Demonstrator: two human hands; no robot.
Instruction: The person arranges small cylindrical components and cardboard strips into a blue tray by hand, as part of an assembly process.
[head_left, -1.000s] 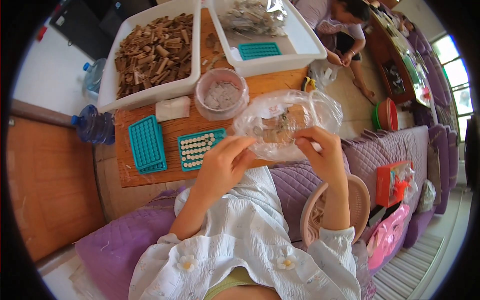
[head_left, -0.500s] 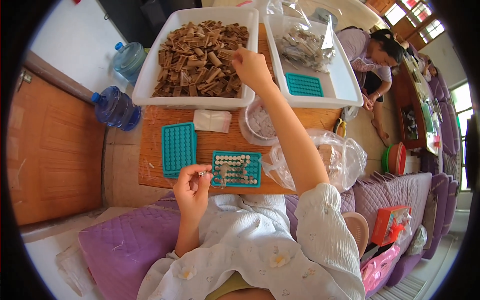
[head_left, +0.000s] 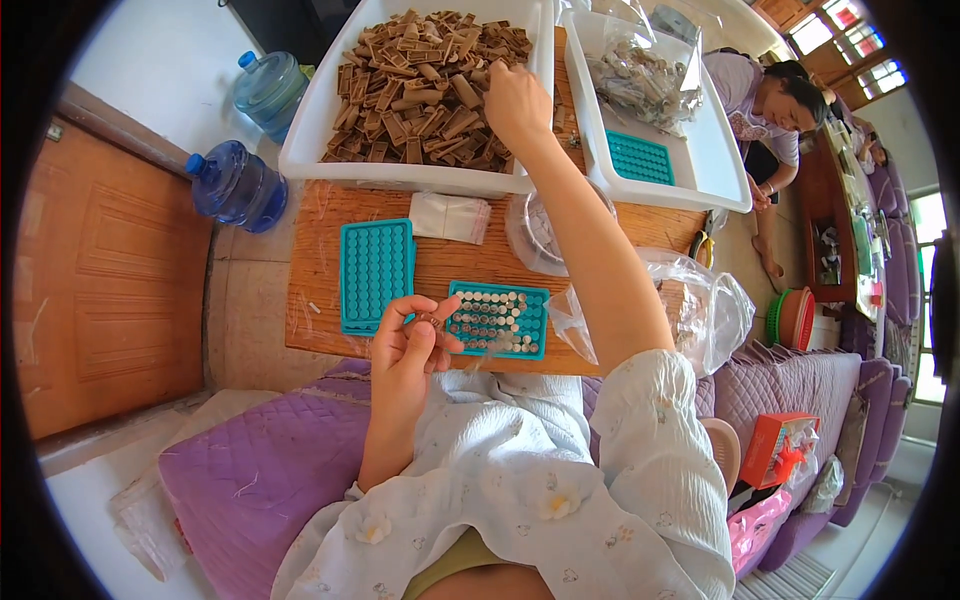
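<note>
My right hand point(head_left: 517, 105) reaches over the right edge of a heap of small brown trough-shaped pieces point(head_left: 420, 95) in a white plastic bin point(head_left: 400, 178). Its fingers are bent down among the pieces, and what they grip is hidden. Near the front edge of the table, my left hand point(head_left: 412, 345) is held up with curled fingers around something small that I cannot make out. Just beside it lies a teal tray point(head_left: 538, 325) with rows of small round silvery pieces in its pockets. Left of that is a stack of teal trays point(head_left: 375, 270) with bare pockets on top.
A second white bin point(head_left: 690, 180) holds bagged pieces point(head_left: 640, 80) and a teal tray point(head_left: 640, 158). Clear bags point(head_left: 450, 217), a round tub point(head_left: 535, 235), a plastic bag point(head_left: 700, 305) and pliers point(head_left: 708, 240) lie about the wooden table point(head_left: 320, 240). Another person point(head_left: 765, 110) sits at right.
My view has shifted, so the table sits slightly right and higher. The left hand's fingers have curled in, and the shiny piece seen in its pinch no longer shows. The right hand stays at the heap.
</note>
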